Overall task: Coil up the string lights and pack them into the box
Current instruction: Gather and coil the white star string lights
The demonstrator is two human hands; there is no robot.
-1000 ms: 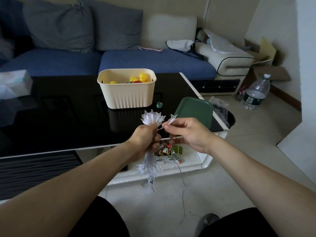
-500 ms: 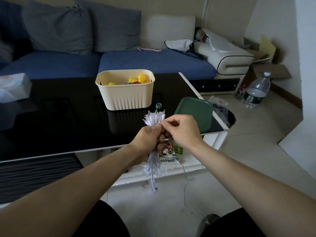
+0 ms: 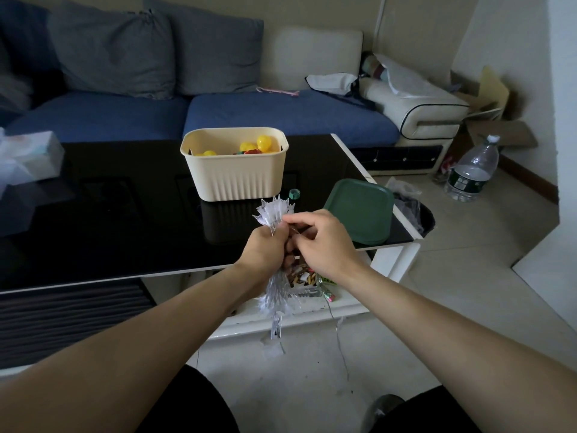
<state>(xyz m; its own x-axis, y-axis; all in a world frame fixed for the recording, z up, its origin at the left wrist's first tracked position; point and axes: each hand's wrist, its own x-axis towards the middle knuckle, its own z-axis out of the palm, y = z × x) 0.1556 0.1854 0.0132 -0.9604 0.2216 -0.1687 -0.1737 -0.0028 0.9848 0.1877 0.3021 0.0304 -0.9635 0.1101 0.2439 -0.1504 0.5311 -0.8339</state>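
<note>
Head view: the string lights sit bunched in the left hand, gripped tight above the black table's edge. Right hand pinches the bundle too. Beyond stands the cream box, green lid beside.

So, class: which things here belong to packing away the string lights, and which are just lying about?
Job: string lights, left hand, right hand, cream box, green lid.
Lying about: water bottle, tissue pack, grey cushions.

The table top is glossy black, mirror-smooth. The ribbed box looks like matt cream plastic. The string lights look like clear, glinting plastic.
</note>
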